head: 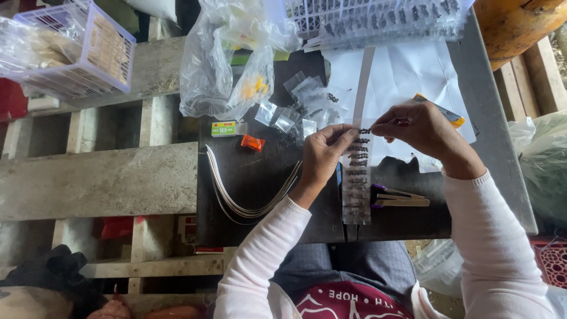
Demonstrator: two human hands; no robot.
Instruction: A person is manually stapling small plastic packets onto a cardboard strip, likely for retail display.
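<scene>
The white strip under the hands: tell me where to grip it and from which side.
Probably pinch the white strip by its long edges at the bare upper part, coming from above. It lies flat and narrow on the dark table, with small dark pieces lining its lower half beside the left hand.

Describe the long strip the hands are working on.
The strip is narrow, clear and plastic-looking, and lies lengthwise on the dark table toward the person. Its lower part carries rows of small dark pieces; its upper part is bare and white. The left hand pinches its left edge, and the right hand meets it at the topmost row.
</scene>
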